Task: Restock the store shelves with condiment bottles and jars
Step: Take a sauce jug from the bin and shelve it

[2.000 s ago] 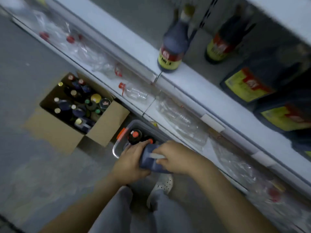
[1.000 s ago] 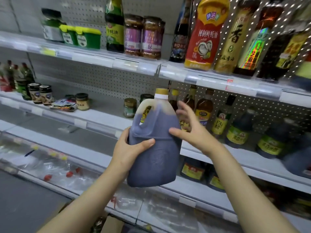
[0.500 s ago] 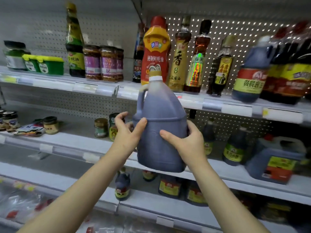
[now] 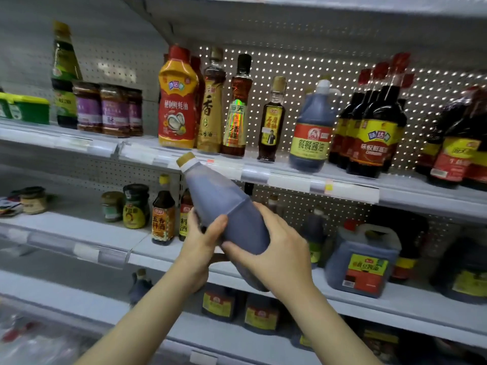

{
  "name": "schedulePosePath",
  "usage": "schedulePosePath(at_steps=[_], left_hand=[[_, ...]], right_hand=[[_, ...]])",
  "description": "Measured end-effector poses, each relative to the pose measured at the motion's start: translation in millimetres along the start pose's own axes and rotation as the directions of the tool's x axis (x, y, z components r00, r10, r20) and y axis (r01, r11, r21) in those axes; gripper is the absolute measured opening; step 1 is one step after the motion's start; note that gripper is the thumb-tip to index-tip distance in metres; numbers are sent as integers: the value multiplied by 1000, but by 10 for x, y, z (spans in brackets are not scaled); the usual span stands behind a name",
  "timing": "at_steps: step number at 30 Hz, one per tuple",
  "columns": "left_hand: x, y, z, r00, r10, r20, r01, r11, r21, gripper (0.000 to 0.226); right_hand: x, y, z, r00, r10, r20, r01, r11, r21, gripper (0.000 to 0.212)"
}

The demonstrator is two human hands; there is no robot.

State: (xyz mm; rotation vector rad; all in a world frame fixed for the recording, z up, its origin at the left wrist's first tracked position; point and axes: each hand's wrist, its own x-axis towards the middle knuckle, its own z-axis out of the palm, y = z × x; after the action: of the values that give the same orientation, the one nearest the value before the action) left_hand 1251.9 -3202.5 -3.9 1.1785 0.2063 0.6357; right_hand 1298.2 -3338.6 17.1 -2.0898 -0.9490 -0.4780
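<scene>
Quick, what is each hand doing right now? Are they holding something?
Left hand: grips the dark sauce jug, thumb across its side.
Right hand: holds the same jug near its base, fingers curled round it.

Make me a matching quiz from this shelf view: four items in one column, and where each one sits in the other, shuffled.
Items:
1. dark jug
2. red squeeze bottle
3. square jug with red cap
4. green tub

Places:
A. upper shelf, far left
B. tilted, gripped by left hand and right hand
C. middle shelf, right side
D. upper shelf, left of centre

Pairs: 1-B, 2-D, 3-C, 4-A
</scene>
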Motion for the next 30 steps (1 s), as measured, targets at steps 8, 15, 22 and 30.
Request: schedulePosePath(at_steps=[8, 15, 22, 30], left_hand=[[-32, 237, -111, 995, -8, 99, 19, 994, -112, 96], [57, 353, -360, 946, -186, 264, 161, 980, 115, 90], [129, -46, -370, 939, -270, 213, 197, 930, 311, 56], [-119, -604, -17, 868, -367, 334, 275, 916, 292, 43]], right_hand=[[146, 397, 26, 609, 288, 739, -793, 237, 562, 64], [-190, 282, 434, 735, 294, 611, -637, -8, 771, 90], [-471, 460, 407, 779, 535, 326, -517, 255, 817, 66], [-920, 902, 73, 755, 588, 291, -553, 332, 764, 61]])
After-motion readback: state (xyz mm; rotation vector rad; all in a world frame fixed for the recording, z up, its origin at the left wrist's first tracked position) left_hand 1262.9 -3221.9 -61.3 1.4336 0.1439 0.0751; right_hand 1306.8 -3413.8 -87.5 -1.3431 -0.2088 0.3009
